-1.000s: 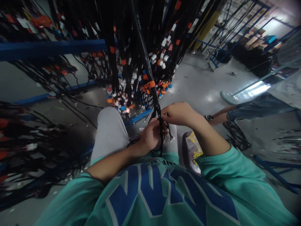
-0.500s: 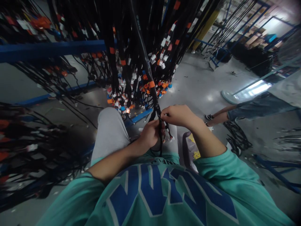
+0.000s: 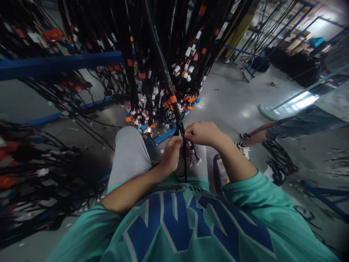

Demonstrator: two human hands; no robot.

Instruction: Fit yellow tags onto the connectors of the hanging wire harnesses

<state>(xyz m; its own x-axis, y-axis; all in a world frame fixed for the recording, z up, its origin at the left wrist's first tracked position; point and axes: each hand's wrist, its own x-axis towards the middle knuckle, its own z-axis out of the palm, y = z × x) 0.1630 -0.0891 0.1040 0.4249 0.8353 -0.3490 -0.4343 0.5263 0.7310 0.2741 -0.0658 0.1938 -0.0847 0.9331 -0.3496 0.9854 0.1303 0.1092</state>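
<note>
A black taped wire harness point(image 3: 167, 78) with an orange band runs down from above to my lap, where it splits into thinner branches. My left hand point(image 3: 171, 152) is closed around the branches just below the split. Close by on the other side, my right hand point(image 3: 203, 133) pinches the harness at the split, fingers pressed together. Small white connectors point(image 3: 198, 160) dangle from a branch below my hands. The fingertips partly hide the spot they grip.
Many hanging harnesses with white and orange connectors point(image 3: 144, 112) crowd the space ahead. A blue rack bar point(image 3: 60, 64) crosses at left. At right are another person's legs point(image 3: 259, 136), a round stand base point(image 3: 268, 112) and a black cable coil point(image 3: 282, 163) on the floor.
My hands and the harness's lower end have shifted slightly left. My left hand has moved a little up along the branches. Both hands still grip the harness.
</note>
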